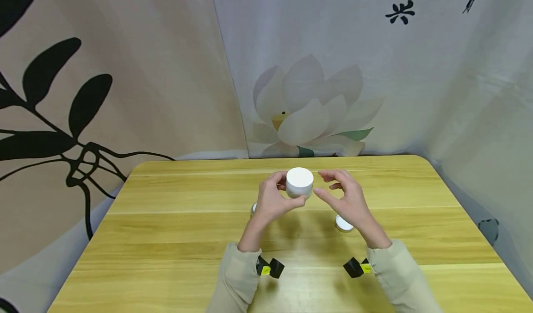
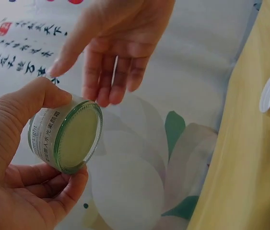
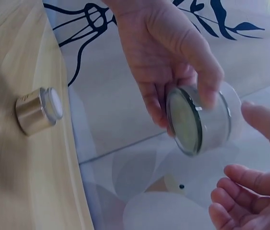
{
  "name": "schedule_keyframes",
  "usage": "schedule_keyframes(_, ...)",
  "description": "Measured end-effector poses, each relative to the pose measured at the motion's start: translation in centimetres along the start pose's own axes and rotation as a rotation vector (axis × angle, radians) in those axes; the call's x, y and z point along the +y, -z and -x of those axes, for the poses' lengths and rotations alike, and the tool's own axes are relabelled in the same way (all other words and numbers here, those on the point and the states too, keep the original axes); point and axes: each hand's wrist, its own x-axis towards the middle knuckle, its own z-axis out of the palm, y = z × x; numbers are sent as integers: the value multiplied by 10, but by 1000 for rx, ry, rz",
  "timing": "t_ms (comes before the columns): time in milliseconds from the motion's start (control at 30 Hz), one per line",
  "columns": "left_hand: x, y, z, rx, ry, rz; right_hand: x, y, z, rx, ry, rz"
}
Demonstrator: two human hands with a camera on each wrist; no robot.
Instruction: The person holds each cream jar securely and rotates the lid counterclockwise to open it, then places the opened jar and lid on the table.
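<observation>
My left hand (image 1: pixel 270 197) grips a small cream jar (image 1: pixel 300 183) between thumb and fingers, up above the table. The jar has a white round top and a glassy, pale green base; dark printed characters run along its side in the left wrist view, where its base (image 2: pixel 79 139) faces the camera. Just to the right of the jar is my right hand (image 1: pixel 346 199), fingers apart and loosely bent, holding nothing. The right wrist view shows a gap between this hand (image 3: pixel 254 187) and the jar (image 3: pixel 211 122).
A wooden table (image 1: pixel 166 257) spreads below the hands. Under the right hand lies a gold cap-like piece (image 1: pixel 343 224) with a white top. A gold container (image 3: pixel 33 114) with a white top stands left, partly hidden by the left hand in the head view. A printed curtain (image 1: pixel 166 72) hangs behind.
</observation>
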Motion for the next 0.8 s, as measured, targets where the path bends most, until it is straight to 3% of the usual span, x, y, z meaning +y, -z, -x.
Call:
schedule_keyframes(267, 1, 1, 1, -5, -25, 18, -13, -13, -10, -27, -10, -18)
schedule_keyframes(500, 4, 2, 2, -19, 6, 37, -18, -21, -15, -35, -8, -10)
schedule_keyframes(800, 2, 2, 3, -47, 1, 96, -20, -25, -16, -5, 22, -21)
